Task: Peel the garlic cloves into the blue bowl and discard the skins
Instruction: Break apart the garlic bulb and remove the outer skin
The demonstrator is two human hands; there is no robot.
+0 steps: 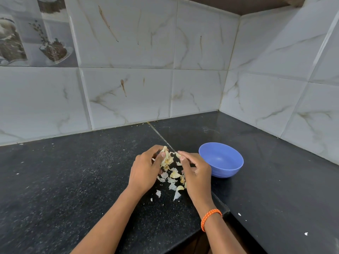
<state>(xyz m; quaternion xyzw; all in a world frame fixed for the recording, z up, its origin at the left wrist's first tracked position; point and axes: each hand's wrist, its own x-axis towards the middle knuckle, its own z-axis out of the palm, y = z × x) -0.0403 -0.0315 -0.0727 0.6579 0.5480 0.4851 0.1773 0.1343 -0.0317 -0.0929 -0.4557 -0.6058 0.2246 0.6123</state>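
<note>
Head view: a pale, papery garlic bulb w/ loose skin (166, 158) is held above the black speckled stone desk (73, 180), approx. centre. Left hand (145, 171) grip is curled round the bulb, thumb pressed on it. Right hand (195, 171) grip is pinched on a strip of skin (177, 154) at the bulb's 3 o'clock. Loose white skins & cloves (173, 179) are scattered on the desk at the bulb's 6 o'clock, between both hands. Round blue plastic bowl (221, 162) is seen at 3 o'clock, just beside the right hand. An orange braided wristband (211, 219) is worn on the right wrist.
</note>
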